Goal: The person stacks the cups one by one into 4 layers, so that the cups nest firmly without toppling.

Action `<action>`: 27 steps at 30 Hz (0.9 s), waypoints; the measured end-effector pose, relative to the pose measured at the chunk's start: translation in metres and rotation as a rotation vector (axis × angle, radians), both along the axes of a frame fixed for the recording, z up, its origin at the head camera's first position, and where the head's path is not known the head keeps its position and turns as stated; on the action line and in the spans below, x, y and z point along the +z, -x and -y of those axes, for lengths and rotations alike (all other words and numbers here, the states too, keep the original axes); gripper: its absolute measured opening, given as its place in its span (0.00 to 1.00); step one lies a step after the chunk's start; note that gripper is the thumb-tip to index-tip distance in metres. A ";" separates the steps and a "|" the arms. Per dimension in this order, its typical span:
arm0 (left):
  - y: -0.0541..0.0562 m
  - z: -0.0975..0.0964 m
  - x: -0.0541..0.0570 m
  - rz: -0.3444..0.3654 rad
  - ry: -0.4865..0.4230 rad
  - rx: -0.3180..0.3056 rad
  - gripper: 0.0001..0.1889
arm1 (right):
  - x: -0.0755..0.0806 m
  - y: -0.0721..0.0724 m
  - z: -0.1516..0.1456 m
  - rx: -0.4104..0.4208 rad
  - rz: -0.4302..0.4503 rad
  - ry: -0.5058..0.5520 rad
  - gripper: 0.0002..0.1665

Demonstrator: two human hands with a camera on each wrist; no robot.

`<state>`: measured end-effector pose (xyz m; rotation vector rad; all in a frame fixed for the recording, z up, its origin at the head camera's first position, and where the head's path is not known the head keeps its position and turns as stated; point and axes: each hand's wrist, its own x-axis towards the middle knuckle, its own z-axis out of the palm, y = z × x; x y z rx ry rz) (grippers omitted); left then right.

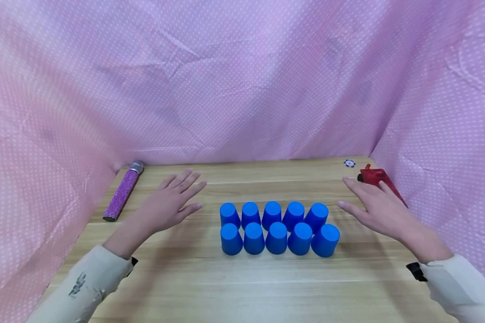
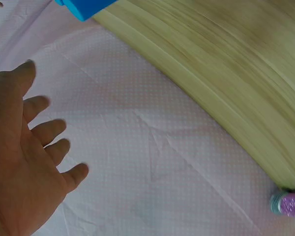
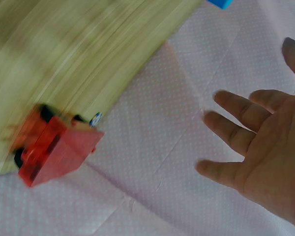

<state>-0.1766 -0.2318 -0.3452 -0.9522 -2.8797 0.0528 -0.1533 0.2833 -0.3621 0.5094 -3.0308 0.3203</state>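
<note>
standing upside down on one wooden table, ten blue cups make two rows of five, one row close in front of the other. two bare hands are raised to either side of them: the left hand off to the left, the right hand off to the right. both are spread wide, fingers extended and thumbs out toward the cups, and neither has hold of anything; the cups are between them, touched by neither. one purple microphone lies left of the left hand. past the right hand are one red toy, partly hidden by its fingers in the head view, and one round chip. pink dotted cloth hangs behind.
</note>
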 end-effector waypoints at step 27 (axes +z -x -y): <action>0.025 -0.065 -0.024 0.320 0.048 -0.034 0.28 | -0.005 0.024 0.052 0.098 0.330 -0.074 0.37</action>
